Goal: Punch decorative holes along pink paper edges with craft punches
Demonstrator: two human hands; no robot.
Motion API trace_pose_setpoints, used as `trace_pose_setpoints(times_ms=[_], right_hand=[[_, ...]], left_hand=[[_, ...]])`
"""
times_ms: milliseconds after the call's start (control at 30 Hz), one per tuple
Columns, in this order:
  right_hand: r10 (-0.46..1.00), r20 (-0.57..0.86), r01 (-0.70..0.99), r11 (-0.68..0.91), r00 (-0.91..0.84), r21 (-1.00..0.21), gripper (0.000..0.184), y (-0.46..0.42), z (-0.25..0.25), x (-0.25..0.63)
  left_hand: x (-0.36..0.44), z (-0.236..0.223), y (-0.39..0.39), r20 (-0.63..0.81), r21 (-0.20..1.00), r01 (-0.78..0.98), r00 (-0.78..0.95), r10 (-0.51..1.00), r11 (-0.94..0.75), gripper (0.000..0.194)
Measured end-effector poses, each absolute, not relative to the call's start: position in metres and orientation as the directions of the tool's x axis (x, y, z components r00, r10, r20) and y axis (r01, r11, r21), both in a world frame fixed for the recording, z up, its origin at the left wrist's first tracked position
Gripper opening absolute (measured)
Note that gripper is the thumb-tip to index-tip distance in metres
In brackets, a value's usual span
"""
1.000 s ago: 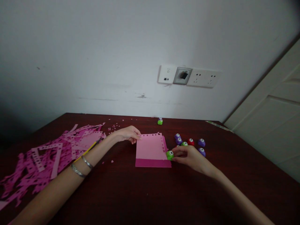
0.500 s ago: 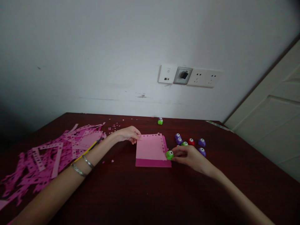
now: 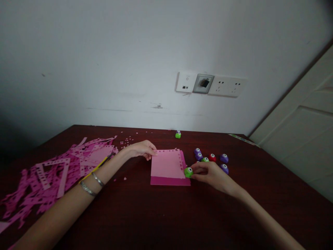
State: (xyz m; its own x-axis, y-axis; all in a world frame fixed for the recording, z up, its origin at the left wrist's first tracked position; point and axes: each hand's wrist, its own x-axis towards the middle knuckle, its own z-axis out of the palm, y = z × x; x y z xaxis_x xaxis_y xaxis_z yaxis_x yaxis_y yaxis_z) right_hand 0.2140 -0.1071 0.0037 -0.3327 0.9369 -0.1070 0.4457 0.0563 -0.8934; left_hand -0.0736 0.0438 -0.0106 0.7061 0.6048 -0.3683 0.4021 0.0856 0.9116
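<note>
Dark tabletop [image 3: 161, 222], left hand [image 3: 142, 149] tight on square paper [image 3: 167, 165], right hand [image 3: 213, 175] on domed green punch [image 3: 188, 173]

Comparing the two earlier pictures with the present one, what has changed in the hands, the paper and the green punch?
Nothing has visibly moved, been taken up or let go. The left hand still holds the light pink sheet at its upper left corner; the right hand still holds the green punch at its right edge.
</note>
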Motion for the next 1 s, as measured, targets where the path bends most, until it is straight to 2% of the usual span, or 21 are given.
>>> trace_pose_setpoints(times_ms=[367,633,1000], right_hand=[[0.938,-0.099,0.460,0.070,-0.333,-0.885,0.026,-0.1070,0.0036,0.2132],[0.938,-0.102,0.443,0.059,-0.332,-0.895,0.026,-0.1065,0.0010,0.2144],[0.940,-0.101,0.453,0.061,-0.325,-0.889,0.026,-0.1073,0.0004,0.2108]], left_hand=[[-0.0742,-0.0136,0.0446,-0.342,0.922,0.382,0.725,0.598,0.064,0.022],[-0.0727,-0.0122,0.0441,-0.389,0.901,0.421,0.679,0.622,0.104,0.021],[-0.0719,-0.0136,0.0423,-0.383,0.905,0.409,0.669,0.637,0.114,0.023]])
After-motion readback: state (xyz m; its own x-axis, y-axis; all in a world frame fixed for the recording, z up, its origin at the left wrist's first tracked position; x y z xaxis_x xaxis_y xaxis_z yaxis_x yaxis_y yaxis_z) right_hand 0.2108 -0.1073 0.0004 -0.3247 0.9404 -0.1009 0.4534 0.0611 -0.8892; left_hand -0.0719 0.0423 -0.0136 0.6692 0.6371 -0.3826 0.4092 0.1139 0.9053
